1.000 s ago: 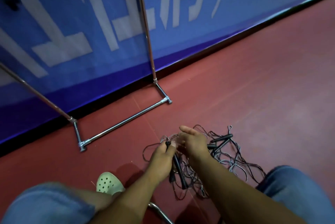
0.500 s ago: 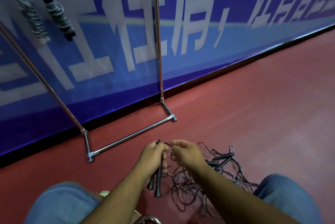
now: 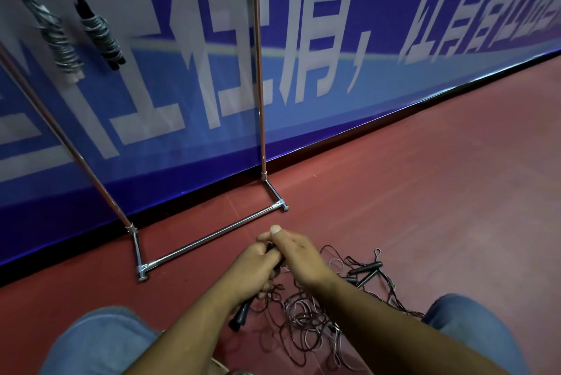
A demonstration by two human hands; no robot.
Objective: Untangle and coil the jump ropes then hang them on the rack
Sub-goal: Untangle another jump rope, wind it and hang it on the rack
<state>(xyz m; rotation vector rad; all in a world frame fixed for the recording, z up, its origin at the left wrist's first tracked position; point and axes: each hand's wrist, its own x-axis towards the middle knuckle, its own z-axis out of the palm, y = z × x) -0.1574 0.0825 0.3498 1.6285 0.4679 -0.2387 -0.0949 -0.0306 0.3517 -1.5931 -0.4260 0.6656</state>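
The left hand (image 3: 252, 268) grips the black plastic jump-rope handles (image 3: 241, 312), which point down. The right hand (image 3: 296, 256) touches it and pinches their top end. Just beside, the tangled pile of thin ropes (image 3: 309, 326) lies on the red floor (image 3: 425, 192). Two coiled ropes (image 3: 100, 36) hang on the chrome metal rack (image 3: 212, 237).

Rack (image 3: 212, 238): metal tube, bright chrome finish, glossy and smooth; the uprights show a coppery tint.
Floor (image 3: 425, 192): red sheet surface, matt and smooth, faintly scuffed.
Banner (image 3: 334, 40): blue and white printed sheet, smooth with a soft sheen, vinyl by the look of it.
Handles (image 3: 241, 314): black, plastic-looking, matt and smooth.
Loose handles (image 3: 364, 268): same black matt finish.
Cords (image 3: 303, 320): thin and wiry, dark red and pale strands, with a slightly glossy coating.
Coiled ropes (image 3: 100, 37): grey cord wound tight, dull sheen, blurred.
Trousers (image 3: 100, 344): blue denim cloth, matt.
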